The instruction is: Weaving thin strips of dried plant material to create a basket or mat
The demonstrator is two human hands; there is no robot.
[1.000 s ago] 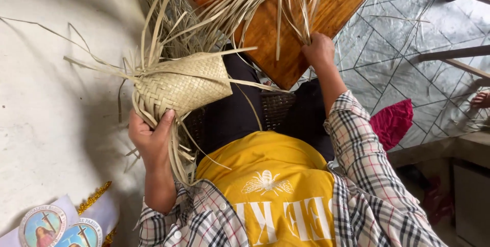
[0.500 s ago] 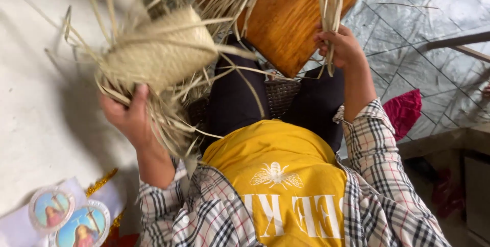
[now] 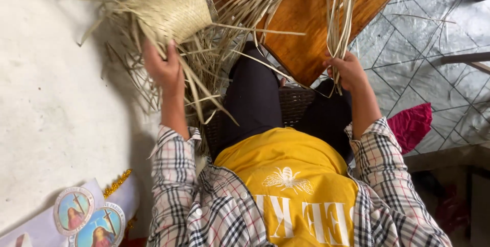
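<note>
Basket: the half-woven straw basket [image 3: 173, 9] is up at the top left, over the pale floor [image 3: 56, 104], tilted, with loose unwoven ends bristling out all round it.
Left hand: my left hand [image 3: 164, 65] is right under the basket, fingers curled shut round the strands that trail from its lower edge.
Strips: a thin bundle of long dry straw strips [image 3: 341, 17] stands up over the wooden board [image 3: 306, 48].
Right hand: my right hand [image 3: 347, 71] is closed on the bottom of that bundle, just off the board's near corner.
Between the hands: more loose straw [image 3: 255, 2] fans across the board and down over my dark trousers [image 3: 252, 96].
Seat: a dark wicker chair [image 3: 291, 106] shows between my knees.
Me: yellow top [image 3: 286, 185], checked shirt sleeves [image 3: 173, 175].
Right side: a red cloth [image 3: 411, 124] lies on the grey patterned sheet [image 3: 423, 37].
Bottom left: two round picture medallions [image 3: 87, 219] on a white cloth, gold trim beside them.
</note>
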